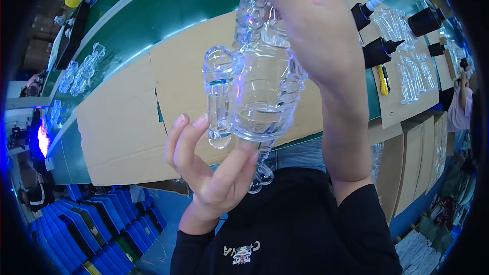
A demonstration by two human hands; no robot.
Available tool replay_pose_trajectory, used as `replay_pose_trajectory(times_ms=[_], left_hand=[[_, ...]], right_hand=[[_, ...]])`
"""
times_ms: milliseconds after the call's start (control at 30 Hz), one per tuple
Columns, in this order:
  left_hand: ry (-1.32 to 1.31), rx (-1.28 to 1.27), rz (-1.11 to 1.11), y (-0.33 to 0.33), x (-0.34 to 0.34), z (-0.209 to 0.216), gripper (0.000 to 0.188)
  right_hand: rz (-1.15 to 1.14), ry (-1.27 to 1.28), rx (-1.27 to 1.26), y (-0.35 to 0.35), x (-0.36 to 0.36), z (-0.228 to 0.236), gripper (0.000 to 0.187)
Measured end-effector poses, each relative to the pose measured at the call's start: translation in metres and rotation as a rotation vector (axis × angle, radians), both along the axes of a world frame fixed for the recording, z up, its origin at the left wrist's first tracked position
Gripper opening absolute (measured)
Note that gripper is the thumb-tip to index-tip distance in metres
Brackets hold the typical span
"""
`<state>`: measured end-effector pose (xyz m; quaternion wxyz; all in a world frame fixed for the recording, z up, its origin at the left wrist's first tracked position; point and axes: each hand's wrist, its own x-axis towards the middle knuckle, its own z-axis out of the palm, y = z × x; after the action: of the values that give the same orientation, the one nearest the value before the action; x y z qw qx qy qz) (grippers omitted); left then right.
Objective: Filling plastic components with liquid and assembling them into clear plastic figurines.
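Held up between my hands is a clear glass water pipe point(260, 91) with a round middle chamber, beaded tubing along its edges and a short side tube point(220, 107). A thin blue ring shows inside the side tube. My right hand point(321, 35) is closed around the upper part, whose far end runs partly out of view. Below, my left hand point(216, 173) supports the chamber's base with thumb and finger, while its other fingertips are by the side tube's lower end. The lowest beaded part hangs in front of my black shirt.
Under the glass lies a cardboard sheet point(119, 117) on a green table point(193, 5). Black bottles point(378, 52), a yellow utility knife point(383, 80) and several glass tubes point(415, 76) are at right. More glass pieces point(86, 74) lie at left. Blue panels point(102, 224) stand on the lower left.
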<state>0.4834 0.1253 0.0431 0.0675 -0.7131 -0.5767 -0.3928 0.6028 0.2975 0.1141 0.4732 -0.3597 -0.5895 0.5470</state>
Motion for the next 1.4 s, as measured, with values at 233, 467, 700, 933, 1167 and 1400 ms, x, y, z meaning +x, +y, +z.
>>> replay_pose_trajectory(times_ms=[233,467,700,933,1167,1400], left_hand=[[-0.491,0.011,-0.171,-0.002,0.001,-0.024,0.062],[-0.567,-0.151,-0.151,-0.003,0.01,-0.015,0.082],[-1.398,-0.604,-0.236,-0.01,0.02,0.004,0.086],[-1.473,-0.654,-0.443,-0.017,0.011,-0.001,0.086],[-1.635,-0.655,-0.521,-0.037,0.017,0.026,0.081],[-1.426,-0.577,-0.202,-0.025,0.021,-0.008,0.082]], right_hand=[[-0.153,0.099,0.155,-0.008,-0.001,-0.009,0.043],[-0.037,0.196,0.041,-0.009,0.011,-0.009,0.044],[0.074,0.282,-0.096,0.007,0.02,-0.018,0.044],[0.22,0.393,-0.168,0.016,0.024,-0.008,0.045],[0.359,0.635,-0.357,0.015,0.04,0.021,0.049],[0.3,0.396,-0.063,0.01,0.044,0.048,0.053]])
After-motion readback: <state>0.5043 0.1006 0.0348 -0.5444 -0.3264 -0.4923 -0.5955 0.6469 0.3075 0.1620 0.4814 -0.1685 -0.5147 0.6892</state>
